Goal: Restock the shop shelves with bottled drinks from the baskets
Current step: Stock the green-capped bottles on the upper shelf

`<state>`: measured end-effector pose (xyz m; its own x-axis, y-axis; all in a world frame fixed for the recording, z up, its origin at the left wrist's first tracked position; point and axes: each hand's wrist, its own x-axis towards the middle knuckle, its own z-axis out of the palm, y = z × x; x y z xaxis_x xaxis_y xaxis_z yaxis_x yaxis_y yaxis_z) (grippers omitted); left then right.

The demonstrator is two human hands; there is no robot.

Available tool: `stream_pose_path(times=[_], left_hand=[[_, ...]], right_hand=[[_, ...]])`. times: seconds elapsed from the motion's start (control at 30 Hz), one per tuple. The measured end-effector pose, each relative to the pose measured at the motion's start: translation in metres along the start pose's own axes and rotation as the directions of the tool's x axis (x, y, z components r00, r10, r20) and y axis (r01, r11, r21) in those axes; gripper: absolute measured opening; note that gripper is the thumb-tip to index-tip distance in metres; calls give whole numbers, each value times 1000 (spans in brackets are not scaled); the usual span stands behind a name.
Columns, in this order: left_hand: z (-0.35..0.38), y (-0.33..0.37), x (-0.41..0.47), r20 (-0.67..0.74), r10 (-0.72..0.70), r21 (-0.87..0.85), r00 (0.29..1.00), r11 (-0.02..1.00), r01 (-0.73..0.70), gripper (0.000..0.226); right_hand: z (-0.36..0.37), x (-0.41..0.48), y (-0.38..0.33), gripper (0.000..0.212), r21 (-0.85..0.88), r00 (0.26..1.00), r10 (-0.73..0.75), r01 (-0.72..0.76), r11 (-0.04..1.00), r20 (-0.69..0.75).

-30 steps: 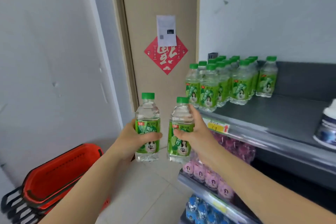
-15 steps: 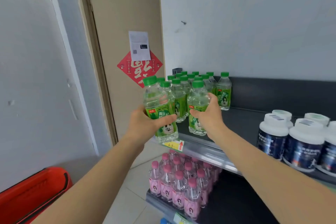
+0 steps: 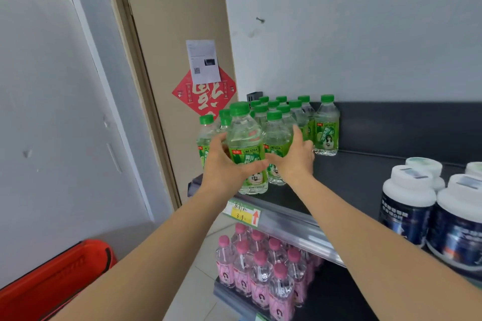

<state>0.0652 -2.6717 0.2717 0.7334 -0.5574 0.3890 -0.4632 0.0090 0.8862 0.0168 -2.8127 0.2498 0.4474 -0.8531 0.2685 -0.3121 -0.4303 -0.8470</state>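
At shelf (image 3: 352, 177) edge my L grip (image 3: 224, 164) wraps front soda btl (image 3: 246, 154), R grip (image 3: 294, 161) wraps rear btl (image 3: 276, 135); prob placing step, next seat both & release.

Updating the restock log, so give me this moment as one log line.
phase: shelving | left grip: holds front lime soda bottle at edge of shelf | right grip: holds second bottle beside it

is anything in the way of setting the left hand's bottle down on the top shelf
Nothing visible. The lime soda bottle in the left hand is at the bare front edge of the top shelf. The stocked bottles stand behind it, and the second bottle, held by the right hand, stands to its right.
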Motion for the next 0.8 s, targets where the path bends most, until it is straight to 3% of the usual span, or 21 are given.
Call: stream_pose_path(times=[0.13,0.23,0.37,0.47,0.57,0.8], left_hand=[[22,-12,8,4,-38,87,999,996,37,71],[32,-20,12,-33,-35,178,999,983,40,80],[44,-29,13,-50,25,324,998,946,-8,83],[44,-35,7,-99,85,321,991,946,-49,90],[36,-41,5,-161,115,306,980,950,-61,84],[28,-48,7,-128,139,345,982,934,-87,78]], right_hand=[[-9,3,7,88,192,991,104,-118,974,79],[-13,-1,14,71,282,990,101,-125,951,101],[-13,-13,19,66,248,981,81,-124,961,175],[-10,-22,17,68,200,976,57,-100,975,210],[-7,-30,15,74,181,971,38,-82,980,234],[-6,-43,3,78,140,969,63,-98,985,238]])
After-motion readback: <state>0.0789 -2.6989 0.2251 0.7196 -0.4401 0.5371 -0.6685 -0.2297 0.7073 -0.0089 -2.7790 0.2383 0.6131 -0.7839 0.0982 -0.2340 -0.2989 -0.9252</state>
